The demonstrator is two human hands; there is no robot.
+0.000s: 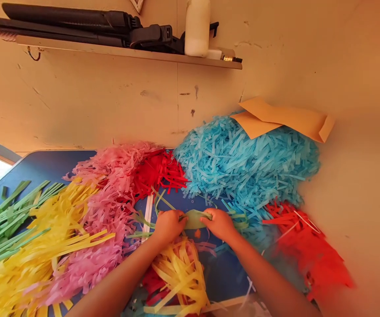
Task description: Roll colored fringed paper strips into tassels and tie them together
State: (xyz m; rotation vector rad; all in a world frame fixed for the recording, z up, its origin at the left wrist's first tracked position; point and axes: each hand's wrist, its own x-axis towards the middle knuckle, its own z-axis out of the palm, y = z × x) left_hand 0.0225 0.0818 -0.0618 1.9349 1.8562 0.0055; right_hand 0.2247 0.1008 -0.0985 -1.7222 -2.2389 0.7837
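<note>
Between my two hands a piece of green tissue paper (194,219) is held stretched, with cut fringe strips sticking out past both sides. My left hand (170,225) is closed on its left end, thumb and fingers pinched together. On the other end, my right hand (220,223) grips in the same way. Just below the hands lies a bunch of yellow fringed tissue paper (185,273), with red fringe partly under it. Both hands are above the blue table (221,275).
Pink fringe (110,171), yellow fringe (14,264) and green strips (8,224) cover the left side. A large light-blue fringe heap (245,163) lies at the back right under brown paper (285,116). Red fringe (315,251) lies right. Above, a wall shelf (110,49) holds a tripod and bottle.
</note>
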